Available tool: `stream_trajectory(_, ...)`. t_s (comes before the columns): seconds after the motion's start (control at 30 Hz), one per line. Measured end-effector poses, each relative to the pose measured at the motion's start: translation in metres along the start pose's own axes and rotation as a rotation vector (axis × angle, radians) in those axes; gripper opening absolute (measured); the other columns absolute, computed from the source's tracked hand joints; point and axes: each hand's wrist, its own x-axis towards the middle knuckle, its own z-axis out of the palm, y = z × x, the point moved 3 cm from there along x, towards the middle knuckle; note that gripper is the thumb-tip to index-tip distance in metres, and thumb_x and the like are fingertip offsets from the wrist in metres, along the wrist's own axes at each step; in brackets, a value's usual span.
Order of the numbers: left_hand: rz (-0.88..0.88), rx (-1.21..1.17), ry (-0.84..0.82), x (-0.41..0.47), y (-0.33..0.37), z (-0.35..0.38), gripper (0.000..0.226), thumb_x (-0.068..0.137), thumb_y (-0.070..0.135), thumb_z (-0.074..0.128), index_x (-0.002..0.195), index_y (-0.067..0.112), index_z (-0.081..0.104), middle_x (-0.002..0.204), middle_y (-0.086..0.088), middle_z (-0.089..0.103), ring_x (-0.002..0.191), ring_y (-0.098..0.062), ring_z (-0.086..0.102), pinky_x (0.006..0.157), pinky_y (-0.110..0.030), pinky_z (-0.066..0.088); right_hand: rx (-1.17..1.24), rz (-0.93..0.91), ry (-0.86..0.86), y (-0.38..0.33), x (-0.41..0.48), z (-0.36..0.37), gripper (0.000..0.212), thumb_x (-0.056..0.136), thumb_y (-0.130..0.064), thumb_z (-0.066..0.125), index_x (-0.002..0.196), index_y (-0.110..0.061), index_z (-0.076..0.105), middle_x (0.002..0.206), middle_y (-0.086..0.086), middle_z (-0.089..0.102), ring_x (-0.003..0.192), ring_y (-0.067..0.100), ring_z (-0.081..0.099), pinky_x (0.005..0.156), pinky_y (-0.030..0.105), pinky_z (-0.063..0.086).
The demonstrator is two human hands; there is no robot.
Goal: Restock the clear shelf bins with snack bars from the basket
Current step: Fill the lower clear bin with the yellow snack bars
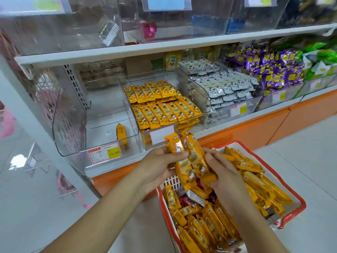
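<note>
Bright even light, blurred upper bins (76, 24), wide-angle bending at edges.

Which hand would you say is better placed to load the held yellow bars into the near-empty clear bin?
Likely left: the left hand grips the yellow bars, nearer the near-empty clear bin.

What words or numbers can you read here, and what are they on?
"15.80": on the yellow patch of the price tag fronting the nearly empty clear bin.
The other price tags along the shelf: too blurred to read.
Wrappers of the snack bars: print too small to read.
</note>
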Motion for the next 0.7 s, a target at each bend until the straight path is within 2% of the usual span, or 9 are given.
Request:
stream_trajectory(0.1,0.015,0.004,0.031,0.001,0.002,-0.002,0.037,0.074,0.01,0.069,0.11,0.001,0.064,0.111,-0.019,0.068,0.1,-0.031,0.065,0.087,-0.044,0.055,-0.203,-0.062,-0.033,-0.001,0.001,0.006,0.033,0.081,-0.037,0.064,0.114,-0.034,0.063,0.106,-0.011,0.068,0.094,0.004,0.066,0.072,0.019,0.053)
stream_trajectory(0.17,0.023,-0.014,0.034,0.0,0.003,-0.002,0.04,0.068,0.012,0.071,0.106,0.002,0.066,0.11,-0.018,0.069,0.1,-0.03,0.065,0.088,-0.043,0.055,-0.212,-0.087,-0.013,-0.003,0.004,0.007,0.033,0.084,-0.034,0.063,0.117,-0.035,0.063,0.11,-0.009,0.067,0.099,0.005,0.065,0.075,0.02,0.052)
stream_trajectory(0.23,0.02,-0.037,0.034,-0.002,0.007,-0.002,0.039,0.068,0.011,0.071,0.106,0.004,0.066,0.11,-0.017,0.069,0.1,-0.03,0.066,0.088,-0.042,0.055,-0.232,-0.123,-0.023,-0.006,0.008,0.009,0.035,0.085,-0.039,0.057,0.119,-0.046,0.06,0.109,-0.018,0.068,0.098,-0.002,0.063,0.081,0.019,0.049)
stream_trajectory(0.33,0.045,-0.039,0.072,-0.003,0.015,-0.003,0.028,0.076,0.005,0.068,0.104,0.004,0.066,0.106,-0.016,0.07,0.089,-0.026,0.069,0.079,-0.038,0.057,-0.291,-0.167,-0.067,-0.014,0.011,0.02,0.034,0.092,-0.036,0.052,0.121,-0.053,0.052,0.111,-0.012,0.066,0.068,-0.009,0.06,0.064,0.01,0.044)
stream_trajectory(0.37,0.062,-0.038,0.104,-0.003,0.017,-0.004,0.023,0.078,0.004,0.068,0.1,0.005,0.066,0.102,-0.015,0.071,0.083,-0.023,0.069,0.072,-0.035,0.059,-0.362,-0.19,-0.073,-0.018,0.012,0.026,0.036,0.091,-0.038,0.054,0.125,-0.051,0.048,0.113,-0.013,0.061,0.067,-0.009,0.058,0.064,0.01,0.044)
stream_trajectory(0.43,0.099,-0.029,0.188,-0.001,0.024,-0.006,0.013,0.079,0.005,0.07,0.091,0.008,0.066,0.09,-0.011,0.073,0.068,-0.017,0.069,0.056,-0.026,0.058,-0.589,-0.238,-0.066,-0.02,0.017,0.038,0.054,0.084,-0.045,0.064,0.134,-0.045,0.042,0.112,-0.016,0.046,0.085,-0.005,0.054,0.073,0.01,0.041)
stream_trajectory(0.47,0.116,-0.033,0.22,0.0,0.027,-0.007,0.012,0.08,0.006,0.07,0.089,0.009,0.065,0.088,-0.01,0.073,0.066,-0.016,0.069,0.055,-0.024,0.057,-0.69,-0.271,-0.046,-0.021,0.021,0.043,0.068,0.081,-0.046,0.068,0.14,-0.04,0.036,0.112,-0.014,0.04,0.093,-0.003,0.05,0.077,0.009,0.039)
stream_trajectory(0.57,0.166,0.008,0.237,0.004,0.041,-0.009,0.025,0.08,0.013,0.072,0.103,0.005,0.064,0.099,-0.014,0.072,0.087,-0.024,0.071,0.081,-0.036,0.058,-0.824,-0.375,0.053,-0.032,0.033,0.053,0.083,0.083,-0.041,0.066,0.151,-0.026,0.022,0.12,-0.009,0.038,0.11,0.007,0.046,0.086,0.016,0.039)
stream_trajectory(0.7,0.274,0.119,0.246,0.005,0.066,-0.014,0.026,0.088,0.024,0.064,0.105,0.005,0.067,0.101,-0.014,0.072,0.093,-0.022,0.069,0.088,-0.032,0.055,-0.753,-0.495,0.067,-0.053,0.054,0.061,0.066,0.085,-0.033,0.062,0.145,-0.036,0.034,0.123,-0.001,0.049,0.104,0.013,0.053,0.084,0.031,0.047)
